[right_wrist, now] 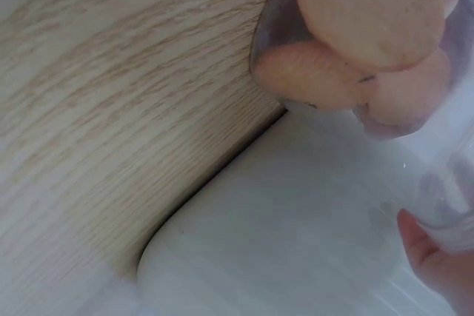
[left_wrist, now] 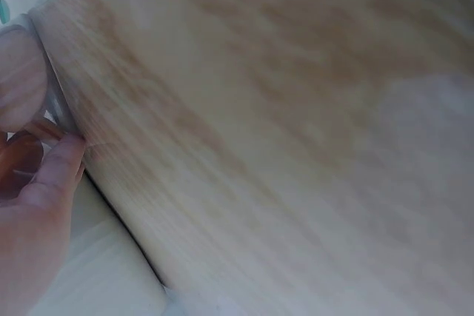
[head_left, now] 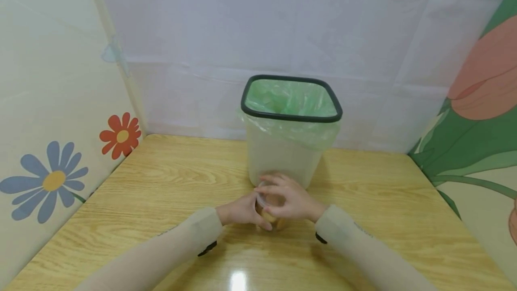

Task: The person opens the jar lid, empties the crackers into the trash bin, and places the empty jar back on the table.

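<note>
A clear plastic jar [head_left: 278, 224] stands low in front of the bin, between both hands. Inside it are several round tan pieces [right_wrist: 370, 12] that look like biscuits. My left hand [head_left: 243, 210] grips the jar's side, thumb towards me. Over the top, my right hand [head_left: 288, 197] curls its fingers and thumb round the clear round rim or lid [head_left: 261, 199]; which of these it is, I cannot tell. A fingertip of that hand also touches the clear edge in the right wrist view. The left wrist view shows only part of the left hand [left_wrist: 44, 212].
Just behind the jar stands a white bin [head_left: 282, 152] with a dark rim [head_left: 291, 117] and a green liner bag [head_left: 299, 98]. It sits on a wood-grain table [head_left: 181, 174]. A pale cloth [head_left: 202, 26] hangs behind, with flower-printed panels [head_left: 52, 181] at both sides.
</note>
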Action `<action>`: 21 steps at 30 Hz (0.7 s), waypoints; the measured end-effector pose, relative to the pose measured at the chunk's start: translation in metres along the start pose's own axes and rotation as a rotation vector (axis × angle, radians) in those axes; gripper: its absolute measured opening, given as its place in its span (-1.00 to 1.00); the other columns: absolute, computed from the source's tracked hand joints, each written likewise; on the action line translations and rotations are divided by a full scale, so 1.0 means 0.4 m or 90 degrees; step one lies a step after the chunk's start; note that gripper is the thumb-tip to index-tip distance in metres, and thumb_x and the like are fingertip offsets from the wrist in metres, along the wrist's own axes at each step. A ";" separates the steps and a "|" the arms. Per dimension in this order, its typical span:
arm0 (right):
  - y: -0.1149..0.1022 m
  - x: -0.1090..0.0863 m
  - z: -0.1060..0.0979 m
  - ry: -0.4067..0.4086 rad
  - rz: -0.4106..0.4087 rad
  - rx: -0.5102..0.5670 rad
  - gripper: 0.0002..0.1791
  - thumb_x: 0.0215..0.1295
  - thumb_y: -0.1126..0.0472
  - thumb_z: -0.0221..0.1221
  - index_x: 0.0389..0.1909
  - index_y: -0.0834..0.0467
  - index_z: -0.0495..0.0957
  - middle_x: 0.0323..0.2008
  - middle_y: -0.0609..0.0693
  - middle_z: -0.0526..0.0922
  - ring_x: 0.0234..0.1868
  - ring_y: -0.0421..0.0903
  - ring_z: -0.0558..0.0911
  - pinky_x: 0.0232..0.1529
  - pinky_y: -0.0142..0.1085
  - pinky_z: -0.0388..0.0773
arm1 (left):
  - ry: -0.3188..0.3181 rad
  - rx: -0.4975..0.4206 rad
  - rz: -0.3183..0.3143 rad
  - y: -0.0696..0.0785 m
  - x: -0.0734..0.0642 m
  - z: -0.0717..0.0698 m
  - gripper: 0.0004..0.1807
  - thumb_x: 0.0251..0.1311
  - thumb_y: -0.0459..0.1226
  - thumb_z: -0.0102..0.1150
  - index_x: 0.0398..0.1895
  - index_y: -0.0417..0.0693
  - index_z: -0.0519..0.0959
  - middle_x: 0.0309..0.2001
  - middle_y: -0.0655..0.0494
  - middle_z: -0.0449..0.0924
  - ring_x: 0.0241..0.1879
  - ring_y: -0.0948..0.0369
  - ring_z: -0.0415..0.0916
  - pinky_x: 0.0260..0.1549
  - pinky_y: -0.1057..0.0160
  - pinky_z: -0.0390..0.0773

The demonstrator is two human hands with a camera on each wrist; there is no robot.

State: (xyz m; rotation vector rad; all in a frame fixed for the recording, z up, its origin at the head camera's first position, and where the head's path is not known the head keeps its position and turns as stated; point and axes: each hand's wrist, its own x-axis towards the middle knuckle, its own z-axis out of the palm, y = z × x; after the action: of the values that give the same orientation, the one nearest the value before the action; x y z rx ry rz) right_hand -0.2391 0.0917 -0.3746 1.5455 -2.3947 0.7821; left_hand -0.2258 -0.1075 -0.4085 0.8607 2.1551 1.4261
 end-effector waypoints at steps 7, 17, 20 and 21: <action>0.007 0.002 0.000 0.000 -0.002 0.015 -0.53 0.14 0.16 0.32 0.11 0.17 0.60 0.23 0.25 0.46 0.23 0.20 0.41 0.18 0.15 0.33 | -0.002 -0.010 -0.002 -0.004 0.001 0.000 0.03 0.01 -0.36 0.46 0.48 -0.07 0.00 0.45 0.05 0.02 0.39 0.09 0.00 0.34 -0.07 0.03; 0.008 0.005 -0.009 -0.023 0.002 0.041 -0.53 0.16 0.16 0.30 0.13 0.16 0.59 0.25 0.24 0.45 0.28 0.20 0.37 0.21 0.15 0.29 | 0.007 0.020 -0.011 -0.008 0.001 -0.001 -0.13 0.00 -0.34 0.48 0.34 -0.11 0.16 0.30 0.03 0.18 0.21 0.11 0.13 0.19 -0.01 0.18; 0.010 0.005 -0.016 -0.029 0.022 0.088 -0.53 0.20 0.19 0.27 0.16 0.19 0.56 0.28 0.25 0.42 0.30 0.20 0.34 0.23 0.18 0.25 | 0.007 0.010 -0.010 -0.009 0.004 -0.001 -0.20 0.00 -0.37 0.47 0.28 -0.13 0.21 0.22 0.06 0.27 0.14 0.15 0.21 0.13 0.09 0.23; 0.010 0.006 -0.019 -0.028 0.029 0.109 -0.52 0.21 0.21 0.26 0.17 0.21 0.55 0.29 0.25 0.40 0.31 0.20 0.33 0.24 0.19 0.24 | 0.008 0.002 -0.012 -0.009 0.004 -0.001 -0.18 -0.01 -0.38 0.47 0.30 -0.13 0.20 0.20 0.07 0.29 0.13 0.16 0.25 0.13 0.12 0.26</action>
State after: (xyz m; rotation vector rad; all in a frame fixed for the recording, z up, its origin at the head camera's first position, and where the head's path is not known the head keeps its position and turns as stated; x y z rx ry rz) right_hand -0.2446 0.0951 -0.3686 1.5894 -2.4593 0.9967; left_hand -0.2283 -0.1076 -0.4117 0.8320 2.1697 1.4222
